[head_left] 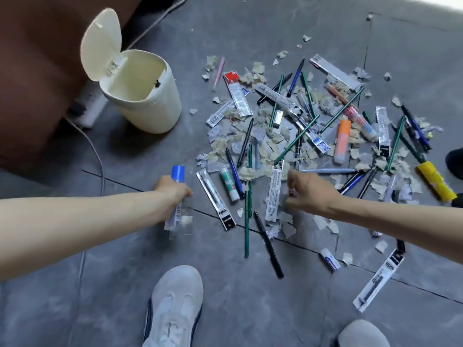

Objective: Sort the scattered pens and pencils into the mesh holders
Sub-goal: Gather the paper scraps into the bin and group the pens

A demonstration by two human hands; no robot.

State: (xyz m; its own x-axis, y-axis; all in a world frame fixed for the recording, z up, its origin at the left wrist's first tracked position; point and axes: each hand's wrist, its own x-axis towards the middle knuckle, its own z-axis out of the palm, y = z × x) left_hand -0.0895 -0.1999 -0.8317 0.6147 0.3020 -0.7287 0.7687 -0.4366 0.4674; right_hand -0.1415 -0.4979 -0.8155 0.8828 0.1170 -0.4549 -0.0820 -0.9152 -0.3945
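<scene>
Left hand (172, 190) gripped blue-capped clear packet (178, 174), left of centre. Right hand (312, 194) fingers curled over refill packet (275, 191); can't tell if grasping. Pens and pencils (296, 139) lay scattered centre-right among paper scraps (250, 172).

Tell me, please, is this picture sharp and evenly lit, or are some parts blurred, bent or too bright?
Head view: light soft, shadows faint; top right corner burnt white; floor joints bend slightly from the wide lens; right hand and the bottle in the left hand look smeared.
</scene>
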